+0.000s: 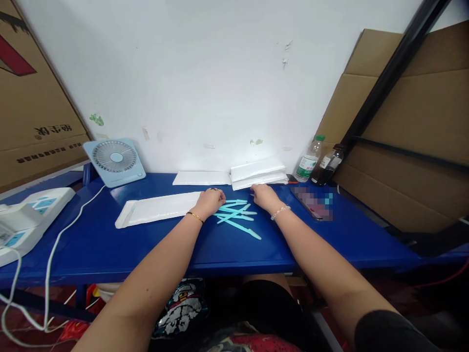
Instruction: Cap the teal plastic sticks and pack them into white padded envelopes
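Observation:
Several turquoise eyebrow razors (240, 227), slim plastic sticks, lie crossed in a loose pile on the blue table. My left hand (211, 200) is closed at the pile's left side, over the right end of a long white padded envelope (161, 209). Whatever its curled fingers hold is hidden. To the right of the pile, my right hand (265, 196) has its fingers bent together just in front of a stack of white envelopes (256, 172). I cannot make out what is between those fingertips.
Another flat white envelope (200, 178) lies by the wall. A blue fan (116, 159) and a white device (40, 215) with cables stand left. On the right are a phone (311, 203), a green-capped bottle (308, 164) and a dark-drink bottle (327, 168).

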A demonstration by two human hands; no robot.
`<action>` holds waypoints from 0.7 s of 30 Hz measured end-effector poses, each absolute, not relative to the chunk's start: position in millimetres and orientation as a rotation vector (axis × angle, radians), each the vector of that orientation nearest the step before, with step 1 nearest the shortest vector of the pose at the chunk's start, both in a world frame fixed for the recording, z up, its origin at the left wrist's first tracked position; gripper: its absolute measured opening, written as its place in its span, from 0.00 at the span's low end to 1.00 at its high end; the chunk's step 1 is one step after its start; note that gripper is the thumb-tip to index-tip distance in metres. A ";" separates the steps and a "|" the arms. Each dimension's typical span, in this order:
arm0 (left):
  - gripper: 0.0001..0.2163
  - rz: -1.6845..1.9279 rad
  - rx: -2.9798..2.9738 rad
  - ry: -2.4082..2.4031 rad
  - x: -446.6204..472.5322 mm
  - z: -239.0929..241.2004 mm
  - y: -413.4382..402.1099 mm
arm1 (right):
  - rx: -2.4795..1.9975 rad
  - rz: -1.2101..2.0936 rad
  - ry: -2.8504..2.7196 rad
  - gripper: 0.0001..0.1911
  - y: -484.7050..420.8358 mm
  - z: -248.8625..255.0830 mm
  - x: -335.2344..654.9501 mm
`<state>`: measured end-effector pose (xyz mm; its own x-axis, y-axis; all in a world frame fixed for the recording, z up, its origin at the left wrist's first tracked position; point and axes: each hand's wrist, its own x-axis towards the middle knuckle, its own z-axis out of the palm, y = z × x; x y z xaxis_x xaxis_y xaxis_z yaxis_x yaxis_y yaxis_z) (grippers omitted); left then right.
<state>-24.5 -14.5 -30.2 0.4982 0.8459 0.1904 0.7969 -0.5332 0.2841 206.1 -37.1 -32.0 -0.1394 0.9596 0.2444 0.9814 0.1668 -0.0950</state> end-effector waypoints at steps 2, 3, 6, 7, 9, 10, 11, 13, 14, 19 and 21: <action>0.05 0.473 2.567 1.425 -24.8 -30.2 -14.8 | -1.903 -0.113 -2.173 0.13 -40.1 -30.5 209.2; 0.05 0.480 2.563 1.422 -25.0 -30.2 -15.0 | -1.909 -0.098 -2.163 0.12 -41.4 -29.9 210.8; 0.04 0.512 2.554 1.396 -26.1 -30.4 -15.6 | -1.905 -0.054 -2.130 0.09 -45.0 -28.9 216.5; 0.05 0.529 2.543 1.383 -26.6 -30.4 -15.7 | -1.878 0.012 -2.091 0.10 -46.1 -28.8 218.9; 0.05 0.572 2.501 1.359 -27.6 -30.4 -15.3 | -1.749 0.296 -1.926 0.14 -48.5 -28.5 224.6; 0.06 0.594 2.475 1.349 -28.1 -30.5 -14.9 | -1.648 0.489 -1.805 0.15 -49.7 -28.1 227.6; 0.06 0.614 2.450 1.340 -28.5 -30.7 -14.3 | -1.537 0.683 -1.670 0.15 -51.0 -27.5 230.5; 0.07 0.643 2.412 1.320 -29.3 -31.5 -12.8 | -1.354 0.980 -1.434 0.11 -53.1 -25.7 235.0; 0.07 0.655 2.398 1.309 -29.7 -31.9 -12.0 | -1.296 1.073 -1.349 0.10 -53.9 -24.6 236.4; 0.08 0.698 2.334 1.279 -30.6 -33.8 -9.3 | -1.206 1.160 -1.199 0.12 -54.9 -21.4 235.2; 0.08 0.715 2.312 1.278 -30.6 -34.2 -8.8 | -1.198 1.134 -1.207 0.13 -54.8 -21.5 232.4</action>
